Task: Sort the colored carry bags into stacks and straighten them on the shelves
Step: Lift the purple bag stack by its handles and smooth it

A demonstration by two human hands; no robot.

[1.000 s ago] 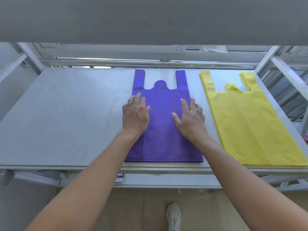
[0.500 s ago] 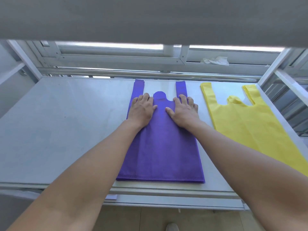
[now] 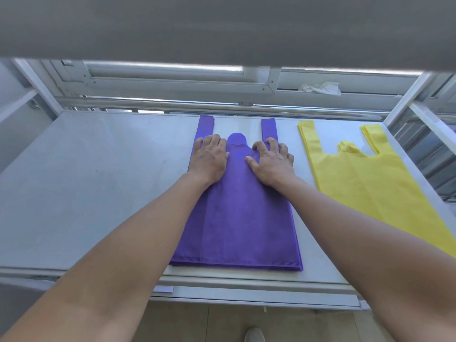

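Purple bags (image 3: 237, 218) lay beneath your left hand (image 3: 209, 156) and right hand (image 3: 271, 164), both spread and pressing; you had slid them from mid-stack to the handle bases. Smoothing looked nearly finished. Yellow bags (image 3: 370, 188) sat beyond your right hand.

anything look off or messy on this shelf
The middle tab of the yellow bags is rumpled and bunched, unlike the flat tab on the purple bags under the left hand and right hand. A crumpled white scrap sits on the window frame behind the shelf.
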